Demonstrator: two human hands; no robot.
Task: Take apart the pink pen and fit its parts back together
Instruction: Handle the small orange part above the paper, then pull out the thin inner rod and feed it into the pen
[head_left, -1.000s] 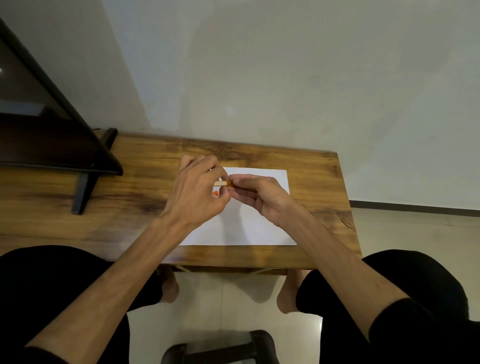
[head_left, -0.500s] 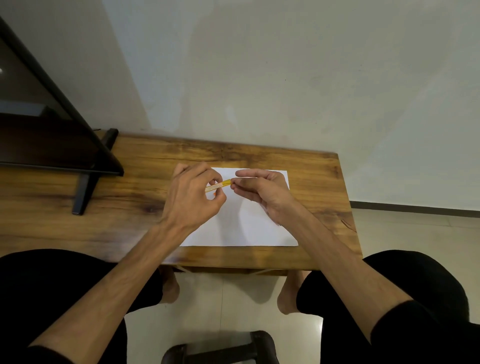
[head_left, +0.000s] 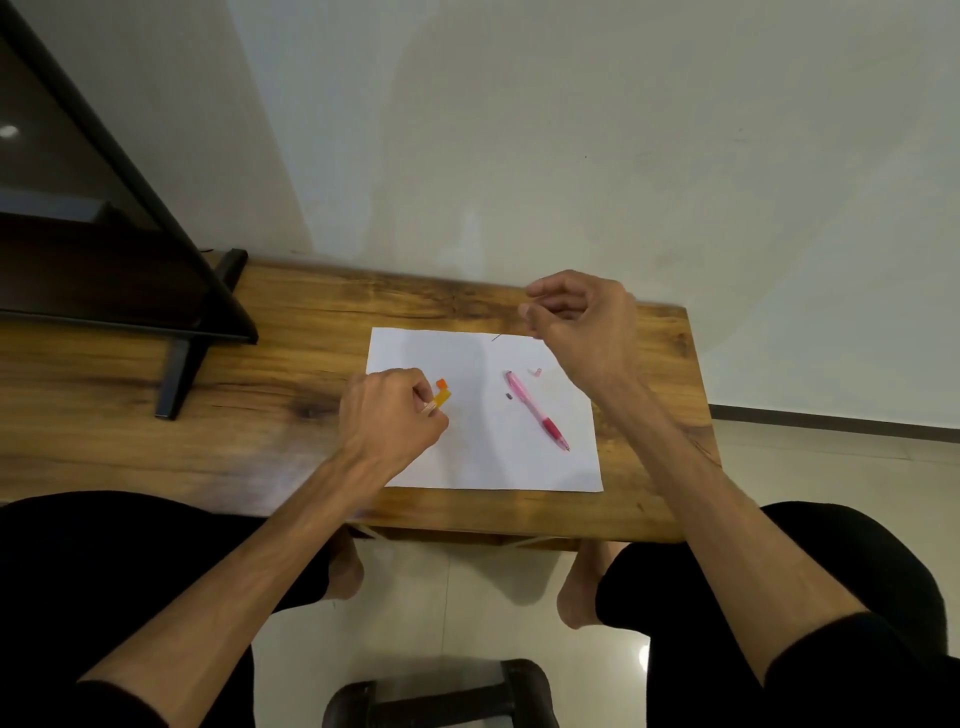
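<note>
The pink pen (head_left: 537, 410) lies slanted on the right half of the white paper (head_left: 483, 462), its darker grip and tip toward me. A tiny pink piece (head_left: 535, 371) and a small dark piece (head_left: 509, 396) lie beside its far end. My left hand (head_left: 389, 421) is closed on a yellow pen barrel (head_left: 441, 399) at the paper's left edge, with an orange piece (head_left: 442, 384) just beyond it. My right hand (head_left: 582, 327) hovers over the paper's far right corner, thumb and forefinger pinched. A thin dark refill (head_left: 496, 338) sticks out from under it.
The paper lies on a wooden table (head_left: 260, 415) whose right edge is close to the paper. A dark monitor on a black stand (head_left: 176, 374) takes up the left. A wall rises behind. A dark stool (head_left: 441, 696) is on the floor between my knees.
My hands, joined over the paper on the yellow pen, have come apart. The right hand moved up and right with the thin refill, uncovering the pink pen. The left hand dropped toward the paper's left edge.
</note>
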